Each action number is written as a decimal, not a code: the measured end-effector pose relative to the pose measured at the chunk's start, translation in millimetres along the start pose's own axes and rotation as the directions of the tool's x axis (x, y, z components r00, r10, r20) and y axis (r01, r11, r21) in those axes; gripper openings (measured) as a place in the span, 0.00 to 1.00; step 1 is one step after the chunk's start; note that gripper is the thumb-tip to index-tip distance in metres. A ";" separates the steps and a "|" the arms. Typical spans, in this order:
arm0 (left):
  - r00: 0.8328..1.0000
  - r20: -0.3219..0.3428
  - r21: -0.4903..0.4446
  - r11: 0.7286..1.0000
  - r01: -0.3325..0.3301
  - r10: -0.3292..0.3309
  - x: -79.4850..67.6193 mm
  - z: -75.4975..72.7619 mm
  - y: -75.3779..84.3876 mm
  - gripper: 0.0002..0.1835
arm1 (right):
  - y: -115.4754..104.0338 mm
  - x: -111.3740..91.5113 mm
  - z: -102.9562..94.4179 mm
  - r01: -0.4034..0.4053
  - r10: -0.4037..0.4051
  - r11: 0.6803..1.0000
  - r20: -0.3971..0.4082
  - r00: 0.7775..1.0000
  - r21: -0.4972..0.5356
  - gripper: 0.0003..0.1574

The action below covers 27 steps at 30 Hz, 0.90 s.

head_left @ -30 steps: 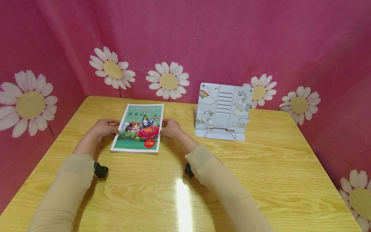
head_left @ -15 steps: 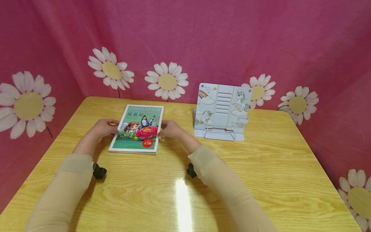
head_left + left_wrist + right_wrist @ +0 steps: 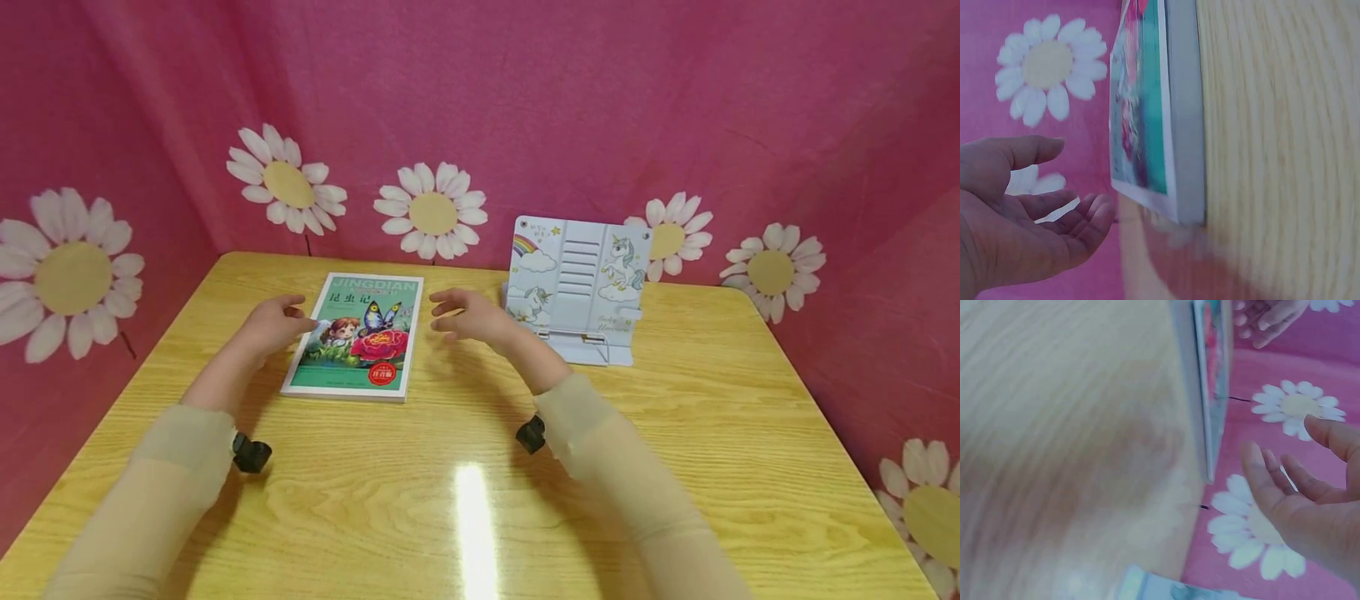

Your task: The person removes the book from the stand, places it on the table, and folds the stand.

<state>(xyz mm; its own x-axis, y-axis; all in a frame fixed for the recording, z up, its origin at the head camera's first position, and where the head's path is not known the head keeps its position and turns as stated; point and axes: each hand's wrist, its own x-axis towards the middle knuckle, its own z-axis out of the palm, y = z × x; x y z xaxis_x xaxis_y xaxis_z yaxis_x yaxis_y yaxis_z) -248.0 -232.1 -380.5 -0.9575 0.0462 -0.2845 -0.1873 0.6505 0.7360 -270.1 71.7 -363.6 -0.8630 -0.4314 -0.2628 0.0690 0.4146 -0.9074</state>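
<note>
A thick paper book with a green cover and white edges (image 3: 356, 333) is lying flat and closed on the yellow wood-grain desk (image 3: 712, 458); the bare left hand (image 3: 273, 325) is hovering just beside one long edge, fingers spread and holding nothing; the bare right hand (image 3: 472, 318) is hovering near the other long edge, fingers apart and holding nothing too; a white board-like stand with unicorn and rainbow pictures (image 3: 581, 279) is leaning back on the desk, apart from the book; laying the book flat is looking done, since no hand is gripping it; moving both hands clear is seeming left; whether the book is needing more straightening, I cannot tell.
</note>
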 end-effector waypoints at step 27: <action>0.915 -0.229 0.125 0.942 -0.311 0.332 -43.5 47.1 77.3 0.32 | -2.2 -82.8 -79.4 0.236 -0.266 0.963 -0.354 0.896 -0.127 0.37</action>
<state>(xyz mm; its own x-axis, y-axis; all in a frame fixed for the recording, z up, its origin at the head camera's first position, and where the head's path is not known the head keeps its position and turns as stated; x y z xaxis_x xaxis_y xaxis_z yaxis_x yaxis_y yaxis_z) -210.5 -148.1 -340.2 -0.9885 0.0846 0.1254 0.1488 0.6933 0.7051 -238.5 170.2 -313.8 -0.9694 -0.2130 0.1222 -0.2005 0.3992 -0.8947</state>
